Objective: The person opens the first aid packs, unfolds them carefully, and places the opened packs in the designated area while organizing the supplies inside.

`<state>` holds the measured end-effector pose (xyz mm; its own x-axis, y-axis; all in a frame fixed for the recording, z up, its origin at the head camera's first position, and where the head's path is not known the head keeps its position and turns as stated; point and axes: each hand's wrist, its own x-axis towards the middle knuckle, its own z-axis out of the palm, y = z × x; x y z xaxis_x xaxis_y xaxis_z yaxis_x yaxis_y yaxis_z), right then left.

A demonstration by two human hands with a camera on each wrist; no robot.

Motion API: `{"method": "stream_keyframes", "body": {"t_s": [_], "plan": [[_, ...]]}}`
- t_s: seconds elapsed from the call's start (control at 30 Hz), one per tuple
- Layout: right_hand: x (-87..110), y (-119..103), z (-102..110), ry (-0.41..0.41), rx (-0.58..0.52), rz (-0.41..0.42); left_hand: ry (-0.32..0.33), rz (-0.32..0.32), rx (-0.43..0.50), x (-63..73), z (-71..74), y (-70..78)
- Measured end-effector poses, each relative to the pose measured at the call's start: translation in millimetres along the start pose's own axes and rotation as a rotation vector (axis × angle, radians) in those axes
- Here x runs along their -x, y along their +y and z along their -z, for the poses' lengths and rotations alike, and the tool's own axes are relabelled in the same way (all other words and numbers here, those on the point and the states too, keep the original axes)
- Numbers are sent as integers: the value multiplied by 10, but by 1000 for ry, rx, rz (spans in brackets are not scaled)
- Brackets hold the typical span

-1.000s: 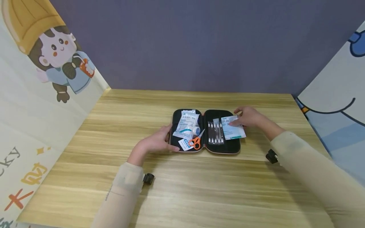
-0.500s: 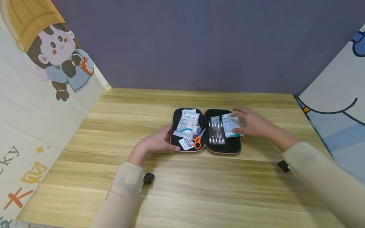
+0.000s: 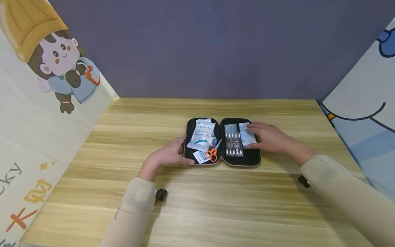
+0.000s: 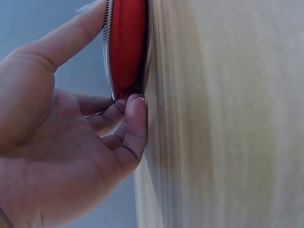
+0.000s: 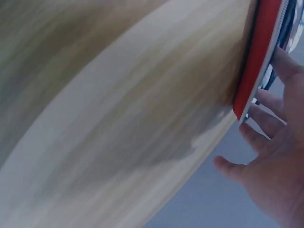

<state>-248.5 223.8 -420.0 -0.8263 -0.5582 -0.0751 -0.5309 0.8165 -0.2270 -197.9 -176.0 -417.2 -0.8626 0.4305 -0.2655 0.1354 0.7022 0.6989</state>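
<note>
An unfolded first-aid case [image 3: 252, 160], black inside with a red shell and zipper edge, lies flat on the table. My left hand [image 3: 168, 152] grips its left edge, thumb over the rim and fingers curled at the red side [image 4: 128, 47]. My right hand [image 3: 271, 137] rests its extended fingers on a white-blue packet [image 3: 246, 135] in the right half; the fingers partly cover it. Beside that packet sits a clear pack of cotton swabs [image 3: 234, 144]. The left half holds white wrapped packets [image 3: 202, 133], a small card [image 3: 200, 156] and orange-handled scissors [image 3: 213, 154].
The wooden table [image 3: 216, 206] ends at a grey-purple panel [image 3: 200, 51] behind the case. Cartoon-printed walls stand at left [image 3: 24, 120] and right [image 3: 364, 85]. A small black device [image 3: 161, 194] shows at the left wrist, another black device [image 3: 303, 181] at the right.
The white-blue packet has moved left and now lies further inside the right half. My right hand shifted from pinching its top to laying fingers on its right side. The left hand stayed put.
</note>
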Motion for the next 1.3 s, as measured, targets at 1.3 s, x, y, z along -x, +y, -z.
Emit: {"method": "stream_keyframes", "body": {"t_s": [1.3], "plan": [[-108, -21, 47, -47, -10, -5, -3, 37, -7, 22, -24, -20]]}}
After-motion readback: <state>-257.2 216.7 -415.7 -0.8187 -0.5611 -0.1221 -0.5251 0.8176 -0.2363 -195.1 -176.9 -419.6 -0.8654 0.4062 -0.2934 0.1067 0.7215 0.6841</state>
